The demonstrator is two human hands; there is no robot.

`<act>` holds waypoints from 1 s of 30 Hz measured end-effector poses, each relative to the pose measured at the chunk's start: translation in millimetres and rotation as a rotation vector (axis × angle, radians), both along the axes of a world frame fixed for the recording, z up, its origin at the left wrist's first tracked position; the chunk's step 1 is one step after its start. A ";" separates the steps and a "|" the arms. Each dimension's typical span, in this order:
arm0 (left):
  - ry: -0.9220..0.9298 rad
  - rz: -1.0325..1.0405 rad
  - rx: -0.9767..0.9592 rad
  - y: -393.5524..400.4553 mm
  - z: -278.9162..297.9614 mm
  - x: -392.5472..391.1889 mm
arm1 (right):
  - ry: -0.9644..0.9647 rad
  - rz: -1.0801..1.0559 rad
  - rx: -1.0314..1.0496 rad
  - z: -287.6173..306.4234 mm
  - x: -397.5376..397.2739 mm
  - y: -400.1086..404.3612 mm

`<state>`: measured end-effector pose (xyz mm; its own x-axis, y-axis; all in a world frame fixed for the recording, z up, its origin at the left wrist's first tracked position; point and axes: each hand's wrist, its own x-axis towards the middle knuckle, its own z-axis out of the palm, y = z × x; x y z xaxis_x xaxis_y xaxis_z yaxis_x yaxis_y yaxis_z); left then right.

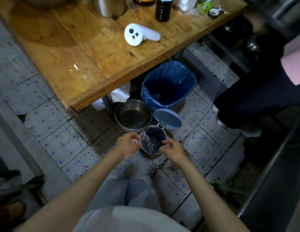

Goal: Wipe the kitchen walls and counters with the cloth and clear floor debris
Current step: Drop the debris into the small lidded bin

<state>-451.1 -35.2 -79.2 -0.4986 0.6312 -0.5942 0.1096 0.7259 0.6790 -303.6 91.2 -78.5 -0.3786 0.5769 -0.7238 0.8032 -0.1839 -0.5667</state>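
A small round bin point(153, 142) with a thin plastic liner stands on the dirty tiled floor point(65, 141), its blue lid point(167, 118) flipped open behind it. My left hand point(128, 144) pinches the liner at the bin's left rim. My right hand point(173, 150) pinches the liner at the right rim. Dark specks of debris lie scattered over the tiles. No cloth is visible.
A large blue-lined trash bin point(168, 84) and a metal colander bowl point(133, 115) stand under the wooden table point(89, 67), which is wet and carries a white controller point(140, 34) and a dark bottle point(163, 10). Another person's legs point(256, 97) stand at right. A steel counter point(279, 173) flanks the right.
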 end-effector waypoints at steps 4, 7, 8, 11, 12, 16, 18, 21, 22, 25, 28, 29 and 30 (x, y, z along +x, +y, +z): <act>-0.009 -0.002 0.026 -21.8 6.5 -8.6 | 0.017 0.042 0.003 12.9 -12.7 -16.0; -0.020 0.024 0.032 -41.8 6.9 -15.4 | 0.030 0.094 -0.002 17.2 -20.4 -29.2; -0.024 0.040 0.035 -48.6 7.0 -18.3 | 0.029 0.118 0.003 17.4 -23.6 -31.9; 0.003 0.074 0.030 -67.5 8.0 -24.9 | 0.024 0.222 -0.002 17.2 -34.0 -34.6; 0.007 0.096 0.023 -73.4 8.9 -25.9 | 0.016 0.267 -0.011 17.8 -38.4 -34.4; 0.016 0.199 0.006 -91.3 17.5 -27.3 | 0.034 0.428 -0.045 22.5 -60.2 -33.2; 0.024 0.289 0.007 -97.2 23.0 -25.9 | 0.057 0.488 -0.051 26.3 -73.5 -30.7; 0.060 0.410 0.011 -102.4 30.3 -19.4 | 0.078 0.649 -0.050 35.5 -90.9 -30.0; 0.082 0.442 0.013 -102.9 33.2 -17.1 | 0.086 0.704 -0.046 38.0 -97.1 -29.9; 0.134 0.535 0.025 -106.8 40.1 -9.4 | 0.098 0.831 -0.014 41.6 -114.1 -30.9; 0.149 0.666 0.020 -120.3 45.0 0.6 | 0.120 0.957 0.022 43.8 -129.8 -37.5; 0.156 0.708 0.010 -125.9 47.1 4.3 | 0.136 0.992 0.021 44.2 -134.8 -41.1; 0.161 0.753 -0.004 -132.9 49.0 8.5 | 0.151 1.031 0.016 45.1 -139.7 -46.4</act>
